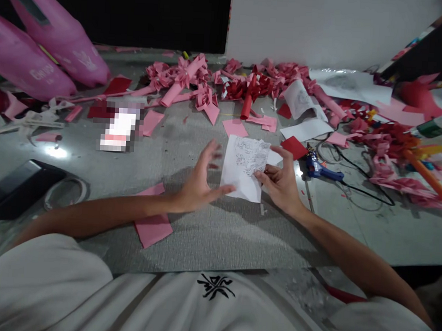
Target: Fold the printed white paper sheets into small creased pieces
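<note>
- The right hand (282,184) pinches the right edge of a white sheet (242,180) between thumb and fingers.
- The sheet is in front of the person, over the middle of the table (217,242), with dark marks across its upper part.
- The left hand (201,183) is at the sheet's left side, fingers wide and curved, thumb pointing at its lower edge; whether the thumb touches it, I cannot tell.
- A pink paper (155,235) lies on the table, partly hidden by the left forearm.
- A red paper (295,147) lies just beyond the right hand, near a blue glue gun (323,170).
- Pink paper flowers (177,77) are heaped along the back.
- A tape roll (66,194) and pink bottles (70,31) are at the left.
</note>
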The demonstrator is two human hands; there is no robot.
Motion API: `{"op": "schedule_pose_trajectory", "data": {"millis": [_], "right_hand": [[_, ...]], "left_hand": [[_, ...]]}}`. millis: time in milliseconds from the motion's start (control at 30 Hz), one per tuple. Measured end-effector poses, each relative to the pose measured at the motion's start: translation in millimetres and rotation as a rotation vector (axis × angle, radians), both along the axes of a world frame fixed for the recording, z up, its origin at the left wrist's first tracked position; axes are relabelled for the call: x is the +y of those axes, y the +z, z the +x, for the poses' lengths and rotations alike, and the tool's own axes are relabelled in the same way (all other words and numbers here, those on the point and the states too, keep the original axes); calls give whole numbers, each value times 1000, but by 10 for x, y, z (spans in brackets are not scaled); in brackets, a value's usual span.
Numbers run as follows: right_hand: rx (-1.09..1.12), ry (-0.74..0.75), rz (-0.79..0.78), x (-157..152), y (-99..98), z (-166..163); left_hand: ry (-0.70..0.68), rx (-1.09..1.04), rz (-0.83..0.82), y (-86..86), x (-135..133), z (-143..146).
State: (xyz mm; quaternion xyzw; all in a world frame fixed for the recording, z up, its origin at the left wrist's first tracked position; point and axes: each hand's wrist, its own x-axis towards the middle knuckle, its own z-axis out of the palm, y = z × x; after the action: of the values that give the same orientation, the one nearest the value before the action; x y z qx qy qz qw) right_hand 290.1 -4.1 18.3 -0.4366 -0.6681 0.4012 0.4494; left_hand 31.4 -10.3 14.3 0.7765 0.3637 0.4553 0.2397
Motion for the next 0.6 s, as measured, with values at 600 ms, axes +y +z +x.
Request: {"op": "schedule_pose_trajectory", "data": {"millis": [600], "right_hand": [[-87,-59,75,35,80,98]], "left_hand": [[-68,-71,-318,18,95,3]]}}
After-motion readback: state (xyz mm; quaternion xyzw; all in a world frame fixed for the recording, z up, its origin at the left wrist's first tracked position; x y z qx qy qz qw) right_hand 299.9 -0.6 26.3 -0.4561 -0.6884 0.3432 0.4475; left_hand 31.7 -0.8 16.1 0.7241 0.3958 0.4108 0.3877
